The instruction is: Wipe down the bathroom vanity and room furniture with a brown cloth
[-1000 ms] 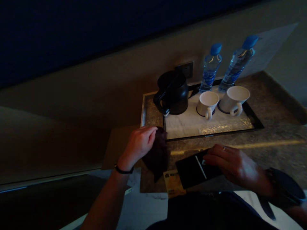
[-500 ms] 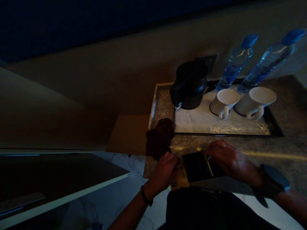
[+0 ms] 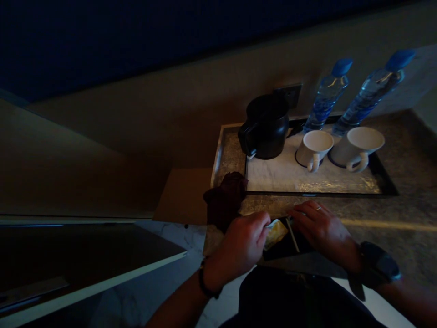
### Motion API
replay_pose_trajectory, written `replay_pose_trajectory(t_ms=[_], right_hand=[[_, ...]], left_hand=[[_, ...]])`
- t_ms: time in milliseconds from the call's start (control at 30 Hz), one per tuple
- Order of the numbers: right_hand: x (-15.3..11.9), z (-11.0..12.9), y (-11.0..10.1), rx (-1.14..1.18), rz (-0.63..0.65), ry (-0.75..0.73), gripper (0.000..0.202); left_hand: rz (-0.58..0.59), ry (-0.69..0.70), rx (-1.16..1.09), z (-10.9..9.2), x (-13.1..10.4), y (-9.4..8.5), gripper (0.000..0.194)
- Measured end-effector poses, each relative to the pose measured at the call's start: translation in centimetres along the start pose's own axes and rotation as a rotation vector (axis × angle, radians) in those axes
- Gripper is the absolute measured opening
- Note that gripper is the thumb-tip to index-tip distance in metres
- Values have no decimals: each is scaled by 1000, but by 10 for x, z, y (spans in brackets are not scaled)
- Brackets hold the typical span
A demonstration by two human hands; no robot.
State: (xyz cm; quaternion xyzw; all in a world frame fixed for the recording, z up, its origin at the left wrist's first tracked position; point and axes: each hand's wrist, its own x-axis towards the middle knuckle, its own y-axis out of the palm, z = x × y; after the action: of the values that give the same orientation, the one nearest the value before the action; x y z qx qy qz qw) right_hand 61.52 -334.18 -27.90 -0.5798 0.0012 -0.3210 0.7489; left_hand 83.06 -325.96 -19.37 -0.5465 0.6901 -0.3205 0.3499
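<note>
Pinched in my left hand (image 3: 241, 241) is a small yellow sachet (image 3: 276, 234), tilted over the left compartment of a black box (image 3: 273, 253). My right hand (image 3: 322, 230), with a ring on one finger, has its fingers curled over the box's right part and back edge. A pale divider (image 3: 292, 234) runs between the two compartments, close to the right fingertips. What lies under that hand is hidden. Beside my left wrist, a crumpled dark maroon cloth (image 3: 225, 198) lies at the counter's left end.
Behind the box, a tray (image 3: 269, 180) carries a black kettle (image 3: 266, 127), two white mugs (image 3: 314, 148) and two water bottles (image 3: 326, 102) with blue caps. A wall socket (image 3: 290, 94) sits behind the kettle. At left, a pale-edged panel (image 3: 136, 269) juts over the marble floor.
My left hand has moved right from beside the cloth to the box, bringing the yellow sachet over its left compartment. My right hand stays at the box. The view has shifted slightly.
</note>
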Motion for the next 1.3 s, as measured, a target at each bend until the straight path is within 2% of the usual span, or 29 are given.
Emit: replay_pose_trajectory(t_ms=[100,200,267,367,433,467,533,600,667,733,800,867,933,967,1000,1067,1167,1233,1300], right_hand=[[-1,0,2,-16,87,21,26],[-4,-3,3,13,142,34,31],[-6,-5,2,22,145,38,32],[-10,-5,-6,71,126,49,37],[-12,-3,-13,116,150,41,57],[-12,-2,-16,128,179,26,71],[-11,-1,-18,121,238,1,97],[-9,0,-16,96,276,-1,109],[-7,1,-11,91,299,22,110],[-9,0,-8,111,298,41,108],[-16,-3,-9,129,269,65,103],[-25,-7,-14,128,221,103,97],[-31,-12,-21,118,177,142,91],[-31,-14,-25,116,161,152,90],[-30,-15,-28,115,148,155,91],[-26,-17,-32,107,134,144,93],[-23,-17,-33,63,123,118,93],[-27,-18,-33,27,111,112,89],[-31,-21,-34,10,86,106,83]], left_hand=[[148,23,124,2,13,25,10],[222,64,180,3,19,35,10],[172,127,190,3,20,32,8],[-104,137,226,12,17,15,20],[-288,62,281,33,15,1,31],[-327,17,316,47,14,-4,36],[-297,-62,387,80,13,-7,53],[-219,-133,439,111,15,1,68],[-195,-192,440,132,15,11,67],[-241,-236,367,141,13,12,58],[-328,-258,248,135,11,-4,50],[-401,-225,153,118,14,-29,43],[-384,-102,126,91,32,-49,43],[-336,-17,137,76,47,-53,45],[-266,72,160,63,66,-51,48],[-111,212,241,40,112,-32,52],[74,250,401,27,169,8,52],[124,192,493,29,182,21,46],[152,98,576,35,174,15,40]])
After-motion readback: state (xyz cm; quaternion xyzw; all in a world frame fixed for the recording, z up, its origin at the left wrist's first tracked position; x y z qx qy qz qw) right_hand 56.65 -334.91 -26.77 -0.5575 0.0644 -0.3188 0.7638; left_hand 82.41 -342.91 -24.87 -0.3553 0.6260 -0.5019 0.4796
